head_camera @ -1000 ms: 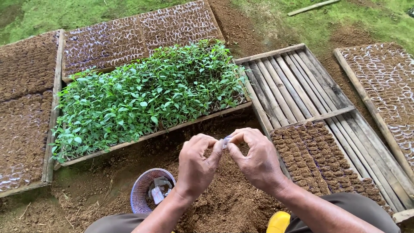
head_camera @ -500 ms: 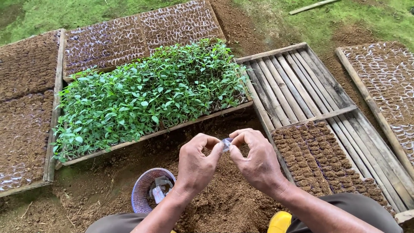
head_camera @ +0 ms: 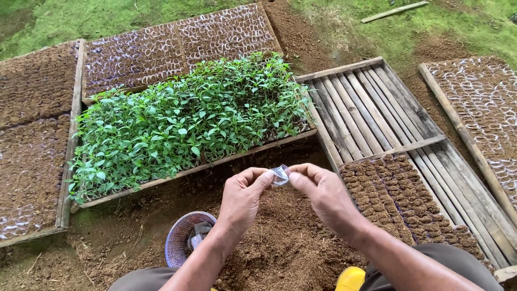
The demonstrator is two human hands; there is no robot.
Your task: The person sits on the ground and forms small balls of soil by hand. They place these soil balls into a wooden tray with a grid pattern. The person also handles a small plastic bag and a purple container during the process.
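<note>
Filling the upper middle, the seedling tray (head_camera: 183,124) leaves bare slats on the wooden rack (head_camera: 366,108) to its right. Loose soil (head_camera: 280,248) lies open below the left hand (head_camera: 242,202) and right hand (head_camera: 323,196), which pinch a small clear plastic bag (head_camera: 280,175) between them; its orientation is unclear.
</note>
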